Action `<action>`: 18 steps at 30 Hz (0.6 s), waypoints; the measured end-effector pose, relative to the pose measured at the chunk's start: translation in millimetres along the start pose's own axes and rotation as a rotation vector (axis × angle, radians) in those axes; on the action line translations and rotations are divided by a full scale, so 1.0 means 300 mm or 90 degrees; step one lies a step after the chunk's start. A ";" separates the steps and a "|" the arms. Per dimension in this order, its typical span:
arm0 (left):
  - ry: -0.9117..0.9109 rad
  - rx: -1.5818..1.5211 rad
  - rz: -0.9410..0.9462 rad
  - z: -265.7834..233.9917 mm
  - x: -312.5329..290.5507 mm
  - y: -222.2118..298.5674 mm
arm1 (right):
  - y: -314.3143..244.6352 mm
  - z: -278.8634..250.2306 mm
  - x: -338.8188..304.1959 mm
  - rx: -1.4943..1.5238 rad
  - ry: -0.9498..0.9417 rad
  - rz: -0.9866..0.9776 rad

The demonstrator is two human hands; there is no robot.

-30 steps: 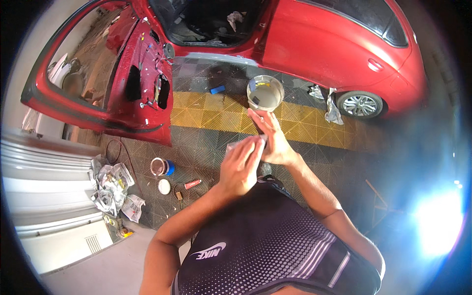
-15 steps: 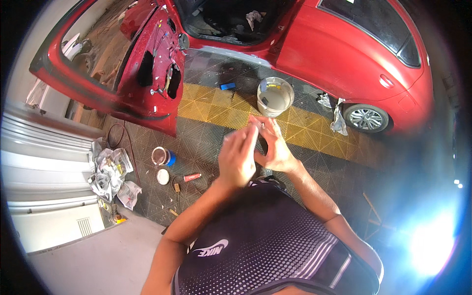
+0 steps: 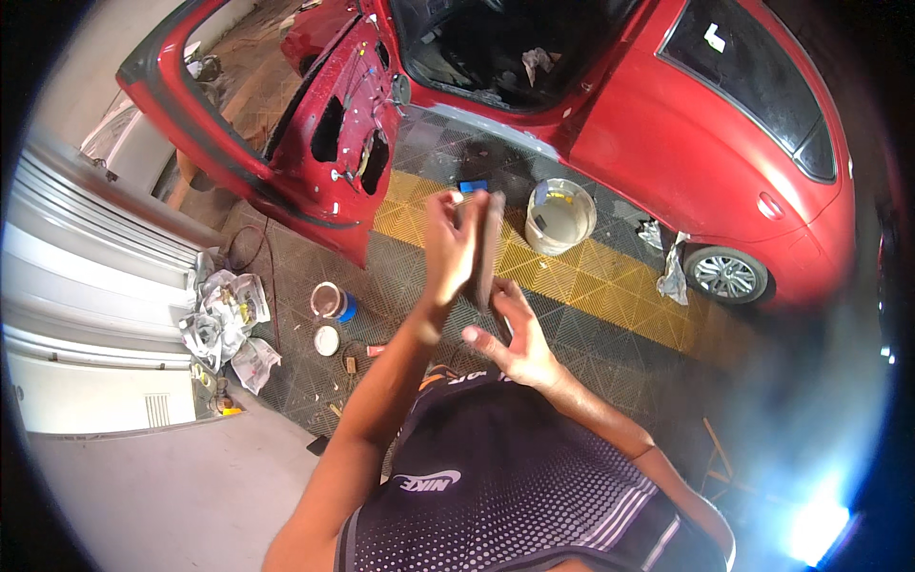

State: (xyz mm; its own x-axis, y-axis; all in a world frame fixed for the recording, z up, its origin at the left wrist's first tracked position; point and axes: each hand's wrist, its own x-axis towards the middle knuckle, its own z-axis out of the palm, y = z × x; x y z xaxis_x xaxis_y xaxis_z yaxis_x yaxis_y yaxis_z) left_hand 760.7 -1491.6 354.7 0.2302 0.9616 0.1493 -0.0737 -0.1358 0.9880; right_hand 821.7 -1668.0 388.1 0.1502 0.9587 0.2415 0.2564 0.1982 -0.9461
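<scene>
car side panel: painted metal, glossy, smooth. door: red paint, duller, dark matt patches on window frame. floor tiles: matt, plastic-looking, ribbed. bucket: pale plastic. newspaper: crumpled. tyre: matt rubber. shirt: dark cloth. held flat piece: dull face, blurred, material unclear.

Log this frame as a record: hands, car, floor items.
Left hand: holding a dark flat piece, edge-on to the camera, blurred
Right hand: open, near the piece's lower end; contact unclear
Car: red, side-on beyond the hands
Door: red, standing open, inner panel exposed with holes
Bucket: on the yellow floor band, pale contents
Blue block: on floor, left of bucket
Tub: open, brownish inside, white disc beside it
Crumpled paper: floor, far left
</scene>
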 end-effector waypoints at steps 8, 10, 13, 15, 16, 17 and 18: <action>-0.275 0.095 -0.125 -0.191 -0.236 -0.158 | 0.226 -0.090 0.085 0.214 0.224 0.114; -0.327 -0.023 -0.168 -0.191 -0.276 -0.108 | 0.237 -0.083 0.123 0.298 0.246 0.159; -0.356 0.127 -0.094 -0.163 -0.315 0.014 | 0.202 -0.028 0.125 0.292 0.244 0.204; -0.360 0.272 0.016 -0.160 -0.300 0.042 | 0.232 -0.014 0.117 0.198 0.206 0.223; -0.342 0.321 0.068 -0.175 -0.290 -0.012 | 0.275 -0.009 0.117 0.126 0.182 0.199; -0.327 0.342 0.094 -0.196 -0.280 -0.028 | 0.258 0.003 0.111 0.002 0.202 0.127; -0.304 0.365 0.123 -0.228 -0.271 -0.029 | 0.231 0.016 0.112 -0.121 0.218 0.047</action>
State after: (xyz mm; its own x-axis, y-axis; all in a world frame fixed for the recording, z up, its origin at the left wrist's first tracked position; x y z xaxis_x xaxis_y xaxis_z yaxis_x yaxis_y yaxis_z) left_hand 676.4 -1552.3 331.3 0.6684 0.7182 0.1934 0.3288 -0.5185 0.7893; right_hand 840.0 -1621.2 329.5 0.4758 0.8392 0.2634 0.4006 0.0599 -0.9143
